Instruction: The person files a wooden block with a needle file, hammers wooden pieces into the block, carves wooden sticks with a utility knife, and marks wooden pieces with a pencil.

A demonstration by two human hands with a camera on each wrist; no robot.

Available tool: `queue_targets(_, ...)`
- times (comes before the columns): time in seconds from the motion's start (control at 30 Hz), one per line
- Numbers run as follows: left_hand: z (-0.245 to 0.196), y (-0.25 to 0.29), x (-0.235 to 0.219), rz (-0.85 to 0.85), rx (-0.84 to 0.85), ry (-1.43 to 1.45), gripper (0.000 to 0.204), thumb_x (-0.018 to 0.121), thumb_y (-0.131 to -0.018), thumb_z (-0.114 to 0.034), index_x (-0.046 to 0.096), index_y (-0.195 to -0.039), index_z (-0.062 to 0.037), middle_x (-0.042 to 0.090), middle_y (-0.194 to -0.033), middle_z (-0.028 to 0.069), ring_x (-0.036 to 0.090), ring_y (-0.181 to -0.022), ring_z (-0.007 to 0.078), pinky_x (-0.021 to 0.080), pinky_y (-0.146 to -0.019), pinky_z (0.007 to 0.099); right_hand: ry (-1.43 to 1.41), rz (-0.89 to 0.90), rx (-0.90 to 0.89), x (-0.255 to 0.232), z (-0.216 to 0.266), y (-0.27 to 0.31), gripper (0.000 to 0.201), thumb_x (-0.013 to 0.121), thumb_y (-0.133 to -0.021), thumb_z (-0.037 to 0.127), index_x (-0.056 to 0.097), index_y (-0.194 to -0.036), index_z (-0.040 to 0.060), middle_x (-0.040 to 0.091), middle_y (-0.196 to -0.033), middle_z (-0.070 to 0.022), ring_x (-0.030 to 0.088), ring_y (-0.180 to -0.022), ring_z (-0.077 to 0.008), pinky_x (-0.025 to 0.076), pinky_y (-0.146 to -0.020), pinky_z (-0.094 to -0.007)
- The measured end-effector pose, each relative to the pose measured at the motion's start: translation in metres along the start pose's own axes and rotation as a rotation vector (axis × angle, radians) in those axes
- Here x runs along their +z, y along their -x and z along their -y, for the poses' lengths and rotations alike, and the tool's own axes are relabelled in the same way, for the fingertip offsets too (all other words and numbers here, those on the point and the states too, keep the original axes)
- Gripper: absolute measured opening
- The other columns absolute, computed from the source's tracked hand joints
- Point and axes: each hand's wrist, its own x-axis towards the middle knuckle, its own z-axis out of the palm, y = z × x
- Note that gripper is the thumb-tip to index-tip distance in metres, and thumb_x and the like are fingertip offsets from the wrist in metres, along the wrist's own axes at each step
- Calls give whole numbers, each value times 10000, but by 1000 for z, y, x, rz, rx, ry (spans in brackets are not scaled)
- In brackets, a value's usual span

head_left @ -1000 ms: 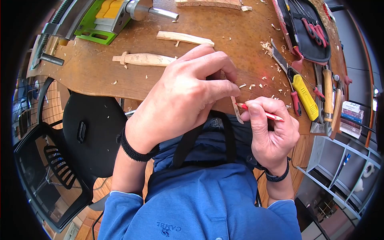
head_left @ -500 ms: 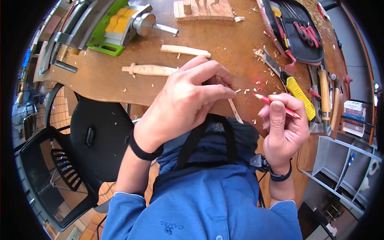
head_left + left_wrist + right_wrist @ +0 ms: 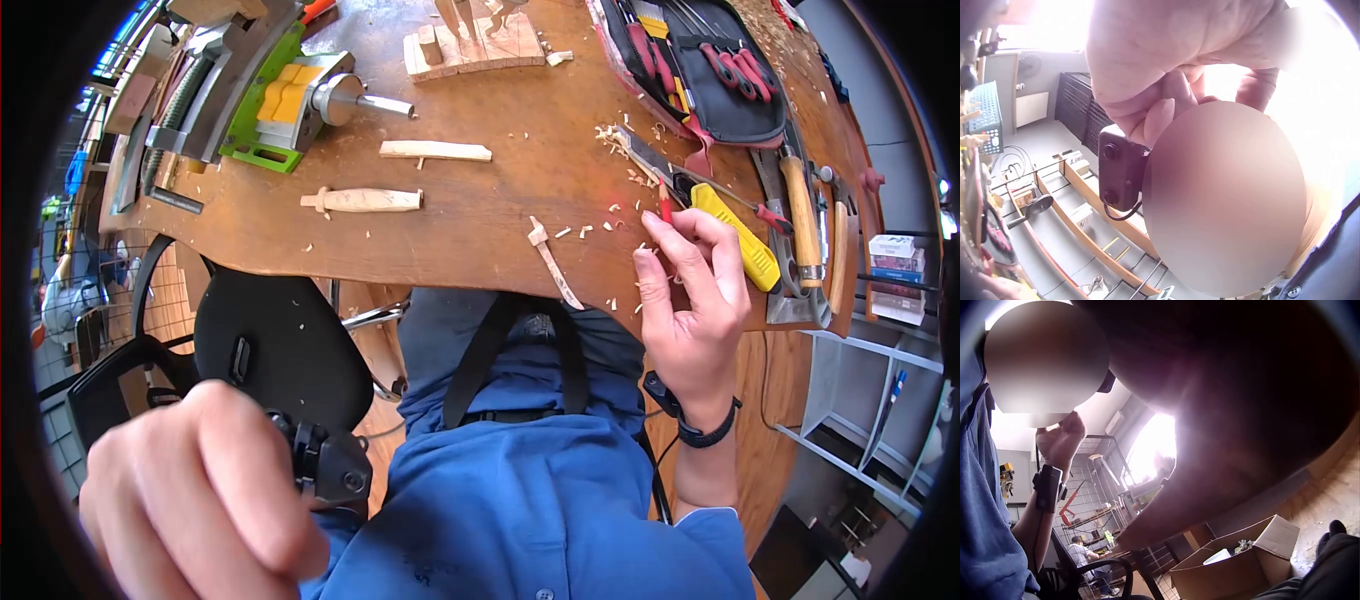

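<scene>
My left hand point(image 3: 205, 490) is raised close to the head camera, its fingers curled with nothing seen in them; in the left wrist view it is near the blurred head. My right hand point(image 3: 695, 290) is over the table's right front, thumb apart from the index finger. A red pencil point(image 3: 665, 205) shows at the index fingertip, partly hidden behind the fingers. Left of that hand lies a thin carved wooden stick point(image 3: 548, 262), its narrow end past the table edge. Farther left are a carved wooden dagger shape point(image 3: 370, 201) and a flat wood strip point(image 3: 437, 151).
Right of the right hand lie a yellow utility knife point(image 3: 735, 235) and a wooden-handled tool point(image 3: 800, 220), below an open tool case point(image 3: 725, 75). A green-based vise point(image 3: 290, 110) stands back left, a wooden carving on a base point(image 3: 475, 55) at the back. Wood shavings dot the tabletop.
My left hand has let go of the carved stick and come up toward the head, leaving the stick on the table. My right hand has moved slightly up and left, its thumb and fingers spread.
</scene>
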Motion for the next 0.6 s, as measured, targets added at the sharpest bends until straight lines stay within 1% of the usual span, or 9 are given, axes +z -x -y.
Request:
queue_targets(0.03, 2, -3, 3, -10, 2, 2, 222, 780, -682, 188, 716, -631, -19, 555, -532, 13, 437, -398, 73, 303, -445, 235, 47, -15, -59, 1, -1, -1, 318, 840, -888, -9, 806, -1203, 20, 666, -1151, -125, 604, -778, -214, 509, -670, -345)
queue_targets(0.07, 7, -7, 8, -8, -28, 53, 250, 758, -658, 207, 670, -579, -13, 533, -526, 11, 433, -400, 77, 300, -444, 238, 93, -31, -117, 1, -2, -2, 320, 846, -883, -5, 807, -1199, 19, 668, -1162, -126, 588, -759, -208, 500, -658, -342)
queue_targets(0.1, 12, -12, 10, 7, -60, 106, 280, 736, -633, 226, 623, -527, -8, 512, -519, 9, 430, -402, 80, 298, -443, 242, 115, -24, -141, 0, -4, -3, 321, 846, -876, -4, 809, -1194, 18, 668, -1187, -131, 546, -718, -194, 487, -639, -338)
queue_targets(0.13, 21, -17, 13, 11, -52, 101, 280, 736, -633, 226, 623, -527, -8, 512, -519, 9, 430, -402, 80, 298, -443, 242, 116, -29, -150, 0, -5, -5, 321, 846, -876, -4, 809, -1194, 18, 668, -1187, -131, 546, -718, -194, 487, -639, -338)
queue_targets(0.2, 33, -25, 14, 87, -34, 175, 287, 716, -642, 241, 612, -546, -9, 513, -530, 19, 428, -403, 91, 299, -444, 247, 110, -21, -106, 0, -1, -2, 313, 835, -879, -13, 810, -1189, 18, 664, -1197, -132, 517, -693, -185, 483, -633, -336)
queue_targets(0.23, 34, -22, 12, 128, -26, 199, 286, 715, -656, 263, 623, -594, 0, 513, -546, 14, 452, -432, 89, 292, -446, 244, 113, -34, -104, 0, 1, -2, 313, 835, -879, -13, 810, -1189, 18, 664, -1197, -132, 517, -693, -185, 483, -633, -336)
queue_targets(0.27, 34, -22, 12, 139, -20, 198, 286, 715, -656, 263, 623, -594, 0, 513, -546, 14, 452, -432, 89, 292, -446, 244, 113, -25, -105, 0, 1, -4, 316, 832, -878, -14, 810, -1192, 20, 663, -1200, -133, 509, -690, -181, 483, -634, -334)
queue_targets(0.37, 35, -22, 11, 167, -20, 150, 271, 716, -675, 241, 652, -657, -22, 525, -567, 7, 452, -444, 90, 306, -460, 245, 120, -23, -92, -1, 4, -1, 328, 833, -874, -12, 808, -1200, 21, 661, -1205, -136, 501, -686, -178, 484, -636, -330)
queue_targets(0.6, 35, -22, 13, 157, -25, 7, 276, 719, -718, 190, 718, -806, -72, 553, -617, -10, 450, -472, 90, 336, -492, 249, 138, -13, -111, -1, 1, -2, 350, 838, -874, 1, 795, -1220, 14, 658, -1216, -141, 512, -703, -196, 493, -649, -342)
